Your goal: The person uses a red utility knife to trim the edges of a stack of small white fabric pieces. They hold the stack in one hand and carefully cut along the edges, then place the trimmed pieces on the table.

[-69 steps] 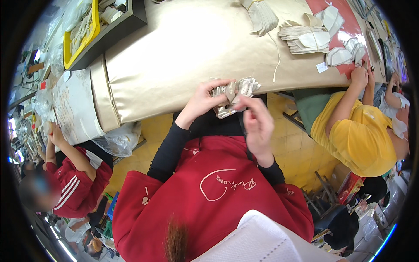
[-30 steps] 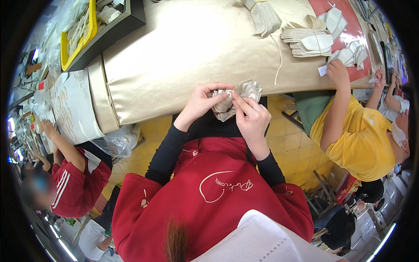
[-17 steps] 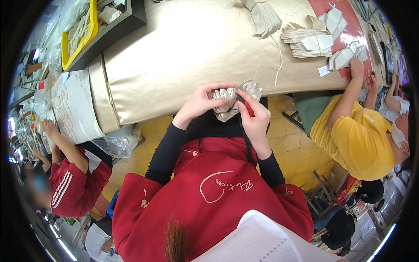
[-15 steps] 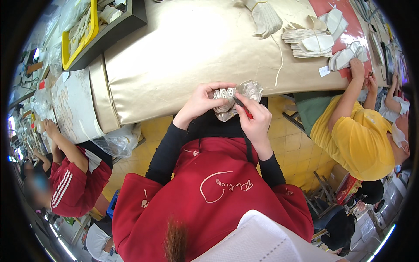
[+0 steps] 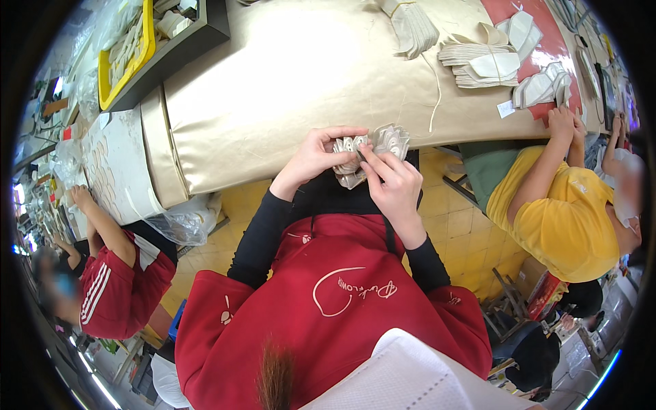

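Close to the table's near edge, my left hand (image 5: 316,158) is closed round a bundle of small off-white cut pieces (image 5: 349,145), its thumb and fingers on either side. Their layered ends fan out toward my right hand. More of the pale pieces (image 5: 391,139) spread beyond my right fingertips, and others hang below the left thumb. My right hand (image 5: 394,183) pinches a small dark hand tool (image 5: 361,156) at the bundle's right side. Fingers cover most of the tool, so its kind is hidden.
A gold-beige covered table (image 5: 287,89) stretches ahead. Tied stacks of pale pieces (image 5: 482,63) lie at its far right, where a co-worker in yellow (image 5: 560,212) handles more. At the far left stands a dark tray with a yellow basket (image 5: 150,41). Another co-worker (image 5: 119,287) sits left.
My right hand has turned slightly and shifted a little left at the bundle; the tool's red part is now hidden. The co-worker in yellow has drawn both hands together.
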`<action>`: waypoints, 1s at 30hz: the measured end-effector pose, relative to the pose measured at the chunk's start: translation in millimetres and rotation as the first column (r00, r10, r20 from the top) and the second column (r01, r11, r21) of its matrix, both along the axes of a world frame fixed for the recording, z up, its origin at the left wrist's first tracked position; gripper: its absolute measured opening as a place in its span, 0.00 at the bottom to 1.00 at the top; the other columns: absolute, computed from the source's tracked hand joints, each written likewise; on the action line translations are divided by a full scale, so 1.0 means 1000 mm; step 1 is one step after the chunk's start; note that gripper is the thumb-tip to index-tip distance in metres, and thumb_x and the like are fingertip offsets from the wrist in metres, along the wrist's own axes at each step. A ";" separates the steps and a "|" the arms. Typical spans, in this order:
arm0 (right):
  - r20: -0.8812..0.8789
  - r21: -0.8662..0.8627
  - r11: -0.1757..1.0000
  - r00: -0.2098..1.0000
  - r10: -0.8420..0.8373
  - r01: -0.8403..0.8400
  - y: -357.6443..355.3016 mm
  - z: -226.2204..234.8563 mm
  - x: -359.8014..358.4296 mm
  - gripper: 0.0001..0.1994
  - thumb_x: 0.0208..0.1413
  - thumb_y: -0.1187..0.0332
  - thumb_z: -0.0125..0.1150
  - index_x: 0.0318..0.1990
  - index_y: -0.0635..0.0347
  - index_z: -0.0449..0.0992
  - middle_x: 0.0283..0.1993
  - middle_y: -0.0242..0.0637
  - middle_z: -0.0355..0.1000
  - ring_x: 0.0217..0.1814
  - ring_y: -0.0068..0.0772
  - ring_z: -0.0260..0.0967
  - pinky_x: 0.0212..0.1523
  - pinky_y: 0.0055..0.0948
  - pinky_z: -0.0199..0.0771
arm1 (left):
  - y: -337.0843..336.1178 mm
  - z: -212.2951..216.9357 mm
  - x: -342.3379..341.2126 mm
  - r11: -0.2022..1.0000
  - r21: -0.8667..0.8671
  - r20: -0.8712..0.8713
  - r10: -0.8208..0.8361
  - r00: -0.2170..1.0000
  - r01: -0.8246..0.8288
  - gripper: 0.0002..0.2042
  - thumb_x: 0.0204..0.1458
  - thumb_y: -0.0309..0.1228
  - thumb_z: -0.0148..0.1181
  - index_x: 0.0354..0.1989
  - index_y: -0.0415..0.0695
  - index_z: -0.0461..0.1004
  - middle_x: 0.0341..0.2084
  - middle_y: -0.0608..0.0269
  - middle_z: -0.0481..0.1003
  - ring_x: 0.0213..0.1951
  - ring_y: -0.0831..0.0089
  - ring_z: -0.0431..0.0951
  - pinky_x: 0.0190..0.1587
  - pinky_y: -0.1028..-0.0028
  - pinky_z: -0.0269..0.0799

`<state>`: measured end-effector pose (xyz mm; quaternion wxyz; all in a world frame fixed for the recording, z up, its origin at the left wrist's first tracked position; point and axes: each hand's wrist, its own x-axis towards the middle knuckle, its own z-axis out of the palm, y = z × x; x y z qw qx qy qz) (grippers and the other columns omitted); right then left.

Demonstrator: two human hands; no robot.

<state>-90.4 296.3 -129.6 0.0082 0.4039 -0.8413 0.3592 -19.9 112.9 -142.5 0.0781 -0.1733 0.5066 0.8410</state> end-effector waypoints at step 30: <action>0.615 -0.126 0.964 0.781 -0.110 0.235 0.000 0.001 0.009 0.25 0.52 0.70 0.71 0.59 0.62 0.75 0.40 0.45 0.78 0.38 0.39 0.79 0.41 0.30 0.78 | 0.001 -0.005 0.001 0.999 -0.031 -0.082 0.042 0.996 -0.045 0.25 0.53 0.18 0.61 0.62 0.37 0.70 0.47 0.61 0.77 0.49 0.76 0.78 0.53 0.75 0.74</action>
